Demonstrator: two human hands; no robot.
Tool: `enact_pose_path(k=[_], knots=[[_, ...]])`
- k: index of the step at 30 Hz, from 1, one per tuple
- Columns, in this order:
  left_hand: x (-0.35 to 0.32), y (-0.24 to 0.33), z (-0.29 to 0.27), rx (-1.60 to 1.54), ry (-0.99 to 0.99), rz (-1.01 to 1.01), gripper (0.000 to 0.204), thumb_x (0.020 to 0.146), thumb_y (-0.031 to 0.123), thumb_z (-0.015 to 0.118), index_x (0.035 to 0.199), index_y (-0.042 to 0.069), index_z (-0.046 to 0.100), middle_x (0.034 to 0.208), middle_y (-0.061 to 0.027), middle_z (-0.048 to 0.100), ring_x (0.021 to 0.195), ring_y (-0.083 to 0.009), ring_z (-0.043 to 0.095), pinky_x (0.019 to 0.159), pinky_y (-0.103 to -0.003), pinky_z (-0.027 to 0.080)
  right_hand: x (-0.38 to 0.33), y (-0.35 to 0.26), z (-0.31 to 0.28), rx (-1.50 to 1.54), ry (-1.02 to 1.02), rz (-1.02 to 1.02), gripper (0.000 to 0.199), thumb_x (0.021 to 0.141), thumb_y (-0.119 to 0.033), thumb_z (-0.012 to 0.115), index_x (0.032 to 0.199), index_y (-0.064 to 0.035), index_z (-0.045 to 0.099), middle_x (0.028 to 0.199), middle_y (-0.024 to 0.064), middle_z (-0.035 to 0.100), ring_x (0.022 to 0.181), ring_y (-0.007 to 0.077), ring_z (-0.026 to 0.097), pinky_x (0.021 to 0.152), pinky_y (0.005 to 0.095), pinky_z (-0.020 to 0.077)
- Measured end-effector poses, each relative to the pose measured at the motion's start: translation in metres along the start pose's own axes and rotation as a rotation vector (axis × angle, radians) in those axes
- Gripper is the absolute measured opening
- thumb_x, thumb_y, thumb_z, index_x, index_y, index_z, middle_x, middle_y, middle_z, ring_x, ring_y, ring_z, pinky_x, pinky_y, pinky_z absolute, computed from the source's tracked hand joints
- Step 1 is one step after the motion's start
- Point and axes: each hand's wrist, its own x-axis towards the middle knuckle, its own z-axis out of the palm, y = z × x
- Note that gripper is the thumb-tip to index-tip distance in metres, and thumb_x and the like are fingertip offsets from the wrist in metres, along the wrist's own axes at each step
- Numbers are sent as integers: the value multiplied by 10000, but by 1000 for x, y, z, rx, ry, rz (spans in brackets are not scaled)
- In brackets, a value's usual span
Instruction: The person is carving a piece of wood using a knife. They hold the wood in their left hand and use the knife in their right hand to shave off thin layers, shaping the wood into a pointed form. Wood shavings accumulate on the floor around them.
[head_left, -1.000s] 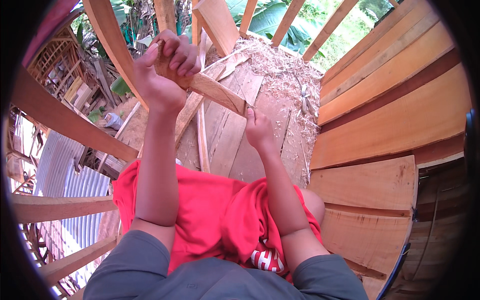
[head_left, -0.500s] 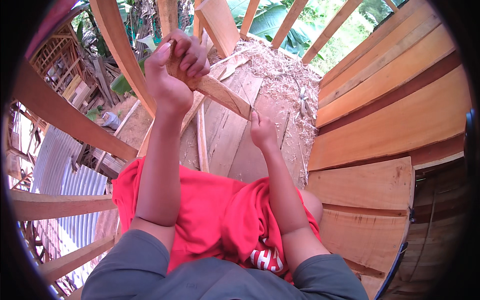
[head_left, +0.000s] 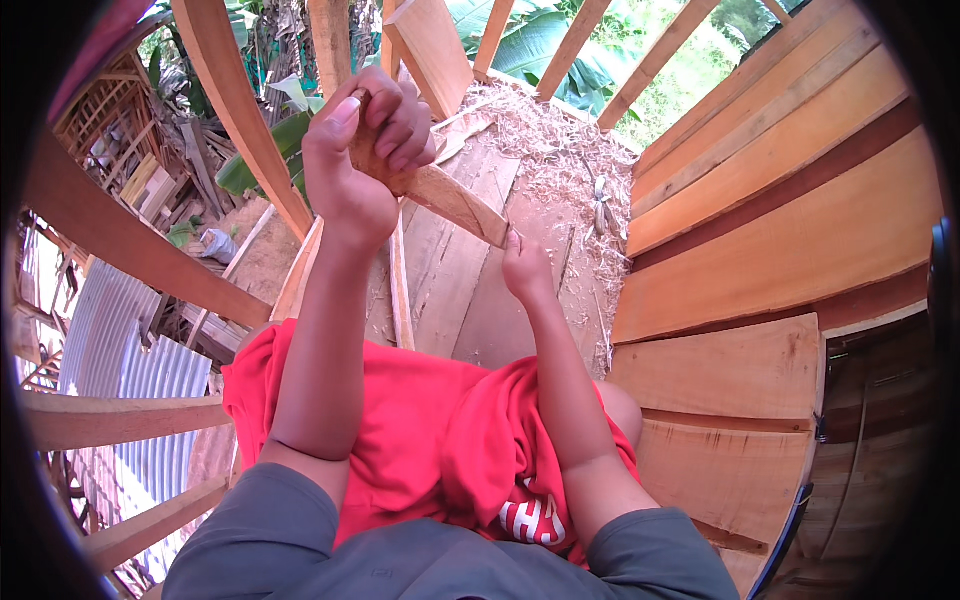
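My left hand (head_left: 360, 165) is raised ahead of me and closed around the upper end of a flat tan piece of wood (head_left: 455, 200). The piece slants down to the right, its wide end mostly hidden in the palm. At its lower right end is my right hand (head_left: 527, 268), closed with the thumb on top. A thin dark edge shows at the thumb tip; what the fingers hold is too small to make out. Red cloth (head_left: 420, 400) covers my lap below both hands.
Curled wood shavings (head_left: 565, 150) lie over the far plank floor (head_left: 490, 300). Curved wooden slats (head_left: 230, 110) rise at the left and far sides. Wide boards (head_left: 760, 255) form the right wall. Corrugated metal sheets (head_left: 165, 370) lie outside at left.
My left hand and the near end of the wood have shifted slightly right and down. My right hand stays at the other end, still closed. A thin line above it no longer shows.
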Motion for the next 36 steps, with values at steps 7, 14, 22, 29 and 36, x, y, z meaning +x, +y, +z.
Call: enact_pose_path(k=[7,14,22,29,36], knots=[[-6,5,1,33,-47,-14,366,809,429,477,720,124,295,635,16,270,547,-93,267,502,-244,233,1,-14,-21,209,-174,-139,468,965,-353,382,968,29,651,953,307,633,945,448,604,857,500,447],[-2,5,-15,-4,-19,-3,342,803,409,485,737,130,298,645,15,272,559,-98,269,521,-245,231,4,-30,-20,205,-183,-62,475,967,-354,410,893,72,609,860,313,617,874,441,615,785,483,445],[4,3,-21,-46,33,7,332,798,400,476,733,126,299,643,12,257,557,-101,262,511,-245,227,16,1,1,96,-102,45,492,965,-366,397,853,57,621,835,303,622,860,448,614,774,488,450],[2,-3,5,-47,-30,-39,345,793,411,498,736,134,301,644,14,262,566,-101,270,510,-245,224,28,61,18,210,-115,131,502,959,-365,416,779,58,617,798,299,619,810,438,616,742,488,447],[-4,7,-14,-17,39,-38,340,793,412,500,742,132,313,647,13,267,562,-101,263,515,-243,231,9,5,11,201,-115,-2,499,959,-354,428,768,72,605,764,296,611,759,428,616,710,479,450]])
